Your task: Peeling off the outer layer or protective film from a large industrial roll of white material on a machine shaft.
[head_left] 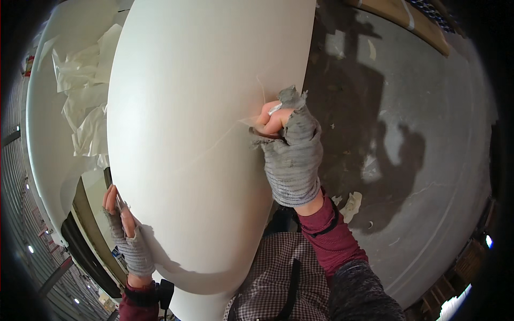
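A large white panel [203, 107] with a smooth face fills the middle of the view, and a faint line runs across it toward my right hand. My right hand [289, 144], in a worn grey fingerless glove, is closed on a small blade-like tool [274, 109] pressed against the panel's right edge. My left hand [124, 230], in the same kind of glove, grips the panel's lower left edge with its fingers curled over it.
Crumpled white paper sheets [88, 96] lie on a second white panel [45, 139] at the left. A grey concrete floor [417, 107] with white scraps [350, 206] spreads to the right. Wooden boards [407, 24] lie at the top right.
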### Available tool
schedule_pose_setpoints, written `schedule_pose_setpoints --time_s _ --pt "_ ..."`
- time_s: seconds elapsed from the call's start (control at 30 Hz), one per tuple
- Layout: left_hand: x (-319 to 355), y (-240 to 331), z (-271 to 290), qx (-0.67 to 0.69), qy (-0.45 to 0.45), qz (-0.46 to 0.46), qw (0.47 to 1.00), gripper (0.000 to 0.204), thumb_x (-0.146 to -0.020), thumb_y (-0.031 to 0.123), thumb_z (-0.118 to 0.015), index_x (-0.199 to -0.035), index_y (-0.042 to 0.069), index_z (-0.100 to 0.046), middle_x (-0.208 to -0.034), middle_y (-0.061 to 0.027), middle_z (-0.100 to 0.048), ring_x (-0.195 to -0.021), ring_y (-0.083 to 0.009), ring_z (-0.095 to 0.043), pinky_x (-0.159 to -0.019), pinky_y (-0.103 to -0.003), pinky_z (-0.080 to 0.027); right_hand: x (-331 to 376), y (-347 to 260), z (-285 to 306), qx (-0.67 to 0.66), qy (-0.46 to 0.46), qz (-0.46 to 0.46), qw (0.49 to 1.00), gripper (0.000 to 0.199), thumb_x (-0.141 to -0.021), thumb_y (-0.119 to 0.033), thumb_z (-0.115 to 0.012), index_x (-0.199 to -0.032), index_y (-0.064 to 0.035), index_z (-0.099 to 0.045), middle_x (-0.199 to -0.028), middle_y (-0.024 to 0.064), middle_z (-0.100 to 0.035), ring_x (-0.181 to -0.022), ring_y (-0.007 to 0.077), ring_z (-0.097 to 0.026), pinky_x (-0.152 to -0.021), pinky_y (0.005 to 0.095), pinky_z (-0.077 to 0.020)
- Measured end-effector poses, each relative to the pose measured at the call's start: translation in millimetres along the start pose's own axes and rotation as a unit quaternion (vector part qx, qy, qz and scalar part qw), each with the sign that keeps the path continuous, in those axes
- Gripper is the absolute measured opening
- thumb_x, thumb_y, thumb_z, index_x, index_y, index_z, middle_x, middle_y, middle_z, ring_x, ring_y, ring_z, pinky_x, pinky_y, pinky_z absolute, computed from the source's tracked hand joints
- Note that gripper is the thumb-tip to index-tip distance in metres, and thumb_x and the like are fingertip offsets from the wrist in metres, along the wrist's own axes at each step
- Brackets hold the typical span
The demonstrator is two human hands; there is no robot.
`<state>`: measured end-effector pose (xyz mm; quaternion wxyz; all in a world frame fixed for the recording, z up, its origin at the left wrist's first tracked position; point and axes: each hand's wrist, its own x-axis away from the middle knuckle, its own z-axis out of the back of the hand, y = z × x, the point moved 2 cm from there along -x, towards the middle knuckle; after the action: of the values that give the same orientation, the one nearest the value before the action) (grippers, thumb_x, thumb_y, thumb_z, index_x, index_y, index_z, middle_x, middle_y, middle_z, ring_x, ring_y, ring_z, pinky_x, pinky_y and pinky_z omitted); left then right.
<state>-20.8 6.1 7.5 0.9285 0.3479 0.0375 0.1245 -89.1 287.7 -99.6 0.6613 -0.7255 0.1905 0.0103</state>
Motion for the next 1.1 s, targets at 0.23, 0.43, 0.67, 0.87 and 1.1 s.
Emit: schedule_pose_setpoints --time_s 0.23,0.43,0.67,0.87,1.1 --pt "-1.0 -9.5 3.4 -0.026 -0.018 -0.045 0.999 0.047 -0.094 0.031 -0.043 -0.131 0.002 -0.044 -0.135 -0.0106 -0.042 -0.127 -0.0228 -0.040 -0.109 -0.037 -0.026 10.0 -9.6 3.7 -0.005 -0.014 -0.055 0.998 0.027 -0.071 0.012 -0.064 -0.080 -0.0068 -0.046 -0.081 0.0045 -0.057 -0.067 0.0120 -0.048 -0.063 0.0249 -0.0421" --pt "1.9 -18.3 8.1 -0.025 -0.006 -0.035 0.999 0.047 -0.095 0.031 -0.043 -0.132 0.003 -0.044 -0.136 -0.0108 -0.043 -0.126 -0.0229 -0.040 -0.109 -0.037 -0.026 23.5 -20.1 7.9 -0.063 0.040 -0.115 0.991 0.023 -0.073 0.008 -0.064 -0.083 -0.0059 -0.048 -0.072 0.0030 -0.054 -0.066 0.0106 -0.049 -0.062 0.0239 -0.0436" --pt "0.2 1.2 1.9 -0.016 -0.011 -0.020 1.000 0.043 -0.094 0.024 -0.041 -0.132 0.002 -0.045 -0.135 -0.0110 -0.043 -0.126 -0.0226 -0.041 -0.108 -0.037 -0.026 34.7 -13.0 10.6 0.191 0.051 0.009 0.980 0.053 -0.070 -0.020 -0.081 -0.112 -0.0045 -0.052 -0.092 0.0070 -0.054 -0.084 0.0165 -0.052 -0.073 0.0297 -0.0461" --pt "-0.3 -4.7 3.0 -0.013 -0.008 -0.025 1.000 0.044 -0.093 0.023 -0.042 -0.132 0.002 -0.045 -0.135 -0.0114 -0.043 -0.126 -0.0236 -0.040 -0.109 -0.037 -0.026 12.9 1.9 -2.8 0.078 0.041 -0.005 0.996 0.032 -0.065 0.011 -0.069 -0.093 -0.0056 -0.066 -0.092 0.0064 -0.055 -0.080 0.0142 -0.054 -0.067 0.0261 -0.0463" --pt "0.7 0.4 0.9 0.016 -0.013 -0.010 1.000 0.044 -0.092 0.023 -0.042 -0.132 0.003 -0.045 -0.135 -0.0123 -0.043 -0.127 -0.0241 -0.040 -0.109 -0.037 -0.026 25.5 0.3 -3.8 0.067 0.030 0.003 0.997 0.028 -0.068 0.005 -0.071 -0.092 -0.0087 -0.066 -0.080 0.0042 -0.056 -0.074 0.0181 -0.055 -0.064 0.0300 -0.0466"
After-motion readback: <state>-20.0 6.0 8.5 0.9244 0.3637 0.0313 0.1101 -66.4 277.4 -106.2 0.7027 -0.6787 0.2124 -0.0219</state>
